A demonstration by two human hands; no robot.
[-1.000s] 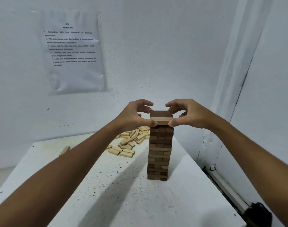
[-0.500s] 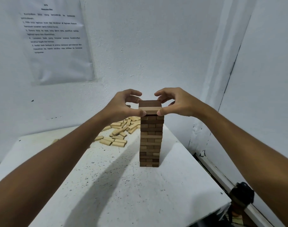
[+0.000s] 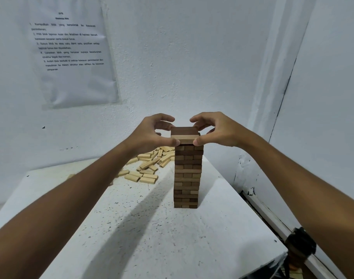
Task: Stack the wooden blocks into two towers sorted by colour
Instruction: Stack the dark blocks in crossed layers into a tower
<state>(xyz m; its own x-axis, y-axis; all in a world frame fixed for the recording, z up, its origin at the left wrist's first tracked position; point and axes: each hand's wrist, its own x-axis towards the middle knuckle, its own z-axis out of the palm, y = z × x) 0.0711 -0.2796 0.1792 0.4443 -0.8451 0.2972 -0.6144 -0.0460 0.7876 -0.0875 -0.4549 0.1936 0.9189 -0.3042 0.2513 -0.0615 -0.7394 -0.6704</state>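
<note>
My two bare forearms reach in from the lower corners over the white speckled tabletop (image 3: 152, 238); a dark round object (image 3: 301, 241) sits off the table's near right corner, too dim to identify. On the table, right of centre, stands the tall tower of dark brown wooden blocks (image 3: 187, 176), upright, its layers alternating in direction; its foot rests on the tabletop. At the tower's top, my left hand (image 3: 150, 135) and right hand (image 3: 218, 130) close in from either side; each thumb tip presses an end of the top layer of blocks (image 3: 185, 134), the near block paler, the ones behind darker; my curled fingers arch over the far edge of that layer, so both hands grip it between thumb and fingers. Behind my left wrist, a loose heap of pale light-wood blocks (image 3: 150, 166) lies scattered flat on the table, apart from the tower. Beyond, the white wall carries a printed paper sheet (image 3: 73, 55) at upper left; text too small to read reliably.
</note>
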